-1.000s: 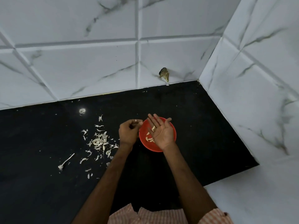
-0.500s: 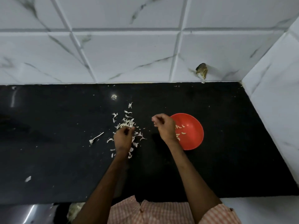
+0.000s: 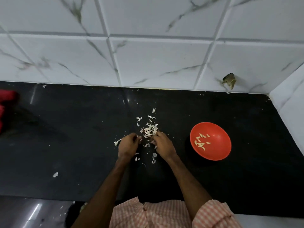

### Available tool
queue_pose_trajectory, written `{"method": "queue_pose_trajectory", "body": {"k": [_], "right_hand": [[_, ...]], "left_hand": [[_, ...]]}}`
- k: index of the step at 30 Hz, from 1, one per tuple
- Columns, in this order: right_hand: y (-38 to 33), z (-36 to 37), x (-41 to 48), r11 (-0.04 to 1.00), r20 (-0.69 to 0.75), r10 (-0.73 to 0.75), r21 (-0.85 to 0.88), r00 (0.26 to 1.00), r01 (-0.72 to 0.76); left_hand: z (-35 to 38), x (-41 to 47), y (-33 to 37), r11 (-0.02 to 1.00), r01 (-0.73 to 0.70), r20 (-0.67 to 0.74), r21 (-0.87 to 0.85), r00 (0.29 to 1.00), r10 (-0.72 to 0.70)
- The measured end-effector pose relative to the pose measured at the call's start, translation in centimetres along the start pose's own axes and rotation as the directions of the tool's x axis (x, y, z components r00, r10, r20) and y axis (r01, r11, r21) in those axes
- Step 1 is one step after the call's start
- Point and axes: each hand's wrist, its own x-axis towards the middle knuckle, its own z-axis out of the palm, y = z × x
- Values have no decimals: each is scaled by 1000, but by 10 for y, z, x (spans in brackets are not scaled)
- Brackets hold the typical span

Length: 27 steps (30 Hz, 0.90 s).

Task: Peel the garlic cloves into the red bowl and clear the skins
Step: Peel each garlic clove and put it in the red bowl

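- Left fingers (image 3: 136,138) are curled under, knuckles up, tips at the near edge of the loose heap of papery white garlic skins (image 3: 148,129). Whether they pinch a scrap, I cannot tell.
- Right fingers (image 3: 156,135) are curled the same way, tips down among the skins on the heap's right side. What they grip, if anything, is hidden under the knuckles.
- The left hand (image 3: 127,145) and right hand (image 3: 163,145) sit close together, backs to the camera, with a narrow gap of scattered flakes between them.
- A pale stalk-like bit (image 3: 117,142) pokes out just beside the left hand's outer edge.
- More flakes trail away from the heap towards the wall, and a few lie near the wrists.
- The round red plastic bowl (image 3: 219,146) stands apart to the right of the right hand, upright on the glossy black stone counter (image 3: 65,145).
- Inside the bowl is a small cluster of peeled pale garlic cloves (image 3: 200,142).
- One stray white skin (image 3: 55,174) lies alone, well off to the left.
- Pink-and-white checked sleeves (image 3: 212,213) show at the bottom.
- White marble-veined wall tiles (image 3: 148,60) back the counter, and a blurred red object (image 3: 6,99) sits at the far left edge.
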Motion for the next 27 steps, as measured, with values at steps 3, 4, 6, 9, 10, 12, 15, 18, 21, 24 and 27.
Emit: {"method": "queue_pose_trajectory", "body": {"k": [3, 4, 6, 9, 10, 12, 15, 18, 21, 24, 27], "right_hand": [[-6, -5, 3, 987, -63, 121, 110, 991, -114], [-8, -9, 4, 976, -89, 165, 158, 982, -150], [-13, -14, 3, 953, -123, 216, 242, 969, -182], [-25, -22, 0, 927, -164, 222, 341, 961, -156], [-26, -24, 0, 922, -187, 211, 365, 959, -131], [-32, -30, 1, 927, -241, 161, 370, 957, -62], [-43, -37, 1, 929, -288, 138, 368, 948, -24], [-50, -41, -2, 905, -344, 156, 425, 926, 6], [-54, -43, -1, 894, -363, 161, 448, 918, 21], [-60, -44, 0, 893, -375, 170, 450, 911, 19], [-65, -48, 2, 902, -399, 159, 431, 903, 31]], "left_hand": [[-5, 6, 1, 999, -45, 41, -16, 998, 46], [-6, 8, 2, 998, -55, 59, -21, 997, 56], [-7, 12, 4, 996, -78, 95, -34, 992, 81], [-9, 18, 8, 985, -102, 216, -143, 967, 131], [-10, 19, 12, 978, -110, 261, -175, 953, 154], [-12, 18, 17, 961, -124, 295, -248, 935, 197], [-14, 22, 25, 932, -113, 292, -343, 931, 220], [-16, 27, 26, 905, -98, 274, -414, 935, 226], [-18, 29, 24, 880, -78, 276, -468, 933, 230], [-24, 29, 21, 867, -135, 243, -479, 929, 278], [-33, 30, 23, 854, -204, 200, -478, 922, 332]]}}
